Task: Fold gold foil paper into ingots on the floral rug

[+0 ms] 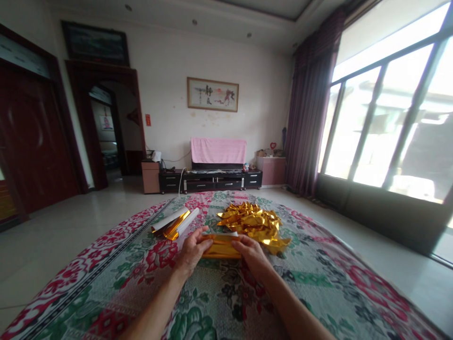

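A sheet of gold foil paper (222,247) lies between my two hands near the middle of the flowered cloth, partly curled, with a bit of white backing at its far edge. My left hand (193,250) grips its left end, thumb on top. At the right end my right hand (250,252) pinches it the same way; the fingers beneath are hidden. Just beyond my right hand is a heap of folded gold paper pieces (253,219). To the far left of my left hand rest loosely rolled gold sheets (176,224) with white backs.
The flowered cloth (141,278) covers the wide rounded surface under my hands. Across the room stands a low black cabinet (200,185), with a pink cloth (218,150) draped over something on it. A purple curtain (306,118) and large windows are on the right, doors on the left.
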The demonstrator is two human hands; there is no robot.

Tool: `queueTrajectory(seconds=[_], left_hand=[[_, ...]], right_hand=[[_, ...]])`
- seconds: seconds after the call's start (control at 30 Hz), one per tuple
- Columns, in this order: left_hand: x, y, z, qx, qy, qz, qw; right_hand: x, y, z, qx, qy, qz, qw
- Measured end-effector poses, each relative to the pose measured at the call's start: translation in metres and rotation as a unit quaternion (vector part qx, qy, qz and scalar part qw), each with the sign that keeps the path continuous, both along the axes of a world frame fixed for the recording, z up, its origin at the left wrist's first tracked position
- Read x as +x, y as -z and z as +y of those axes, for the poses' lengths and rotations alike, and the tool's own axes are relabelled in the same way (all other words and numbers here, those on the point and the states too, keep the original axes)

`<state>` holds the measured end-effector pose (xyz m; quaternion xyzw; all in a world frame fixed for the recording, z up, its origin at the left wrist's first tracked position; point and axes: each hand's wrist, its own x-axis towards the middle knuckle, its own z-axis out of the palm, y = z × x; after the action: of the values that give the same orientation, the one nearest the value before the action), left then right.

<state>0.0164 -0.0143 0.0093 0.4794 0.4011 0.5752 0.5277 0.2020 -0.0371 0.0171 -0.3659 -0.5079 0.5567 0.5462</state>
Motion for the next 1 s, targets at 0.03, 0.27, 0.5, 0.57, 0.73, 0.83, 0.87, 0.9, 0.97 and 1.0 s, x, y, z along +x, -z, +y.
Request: queueTrajectory(seconds=[0.03,0.27,0.5,0.57,0.73,0.83,0.87,0.9,0.97,1.0], left_hand=[[0.0,0.001,0.001,-0.003,-0.001,-0.004,1.0],[-0.004,0.004,0.005,-0.005,-0.016,-0.033,0.999],[-0.006,0.009,0.008,0.004,-0.033,-0.021,0.999],[-0.006,0.008,0.008,0.004,-0.036,-0.017,0.999],[-0.003,0.004,0.005,0.01,-0.047,0.003,0.999],[-0.004,0.005,0.006,0.017,-0.047,0.016,0.999],[-0.004,0.006,0.006,0.019,-0.046,0.019,0.999],[-0.004,0.006,0.007,0.021,-0.045,0.021,0.999],[-0.004,0.008,0.008,0.024,-0.045,0.023,0.998],[-0.005,0.008,0.008,0.025,-0.046,0.024,0.998]], right_hand=[[0.0,0.002,0.001,0.006,0.012,0.003,1.0],[-0.003,0.004,0.0,0.053,0.073,-0.009,0.996],[-0.003,-0.007,-0.009,0.051,0.105,-0.025,0.993],[-0.004,-0.009,-0.01,0.052,0.125,-0.027,0.99],[-0.006,-0.007,-0.008,0.061,0.155,-0.028,0.986],[-0.005,-0.002,-0.004,0.069,0.185,-0.039,0.98],[-0.005,-0.001,-0.003,0.071,0.195,-0.042,0.977],[-0.005,0.0,-0.002,0.074,0.203,-0.044,0.975],[-0.005,0.002,0.0,0.078,0.214,-0.051,0.972],[-0.005,0.002,0.001,0.08,0.216,-0.055,0.972]])
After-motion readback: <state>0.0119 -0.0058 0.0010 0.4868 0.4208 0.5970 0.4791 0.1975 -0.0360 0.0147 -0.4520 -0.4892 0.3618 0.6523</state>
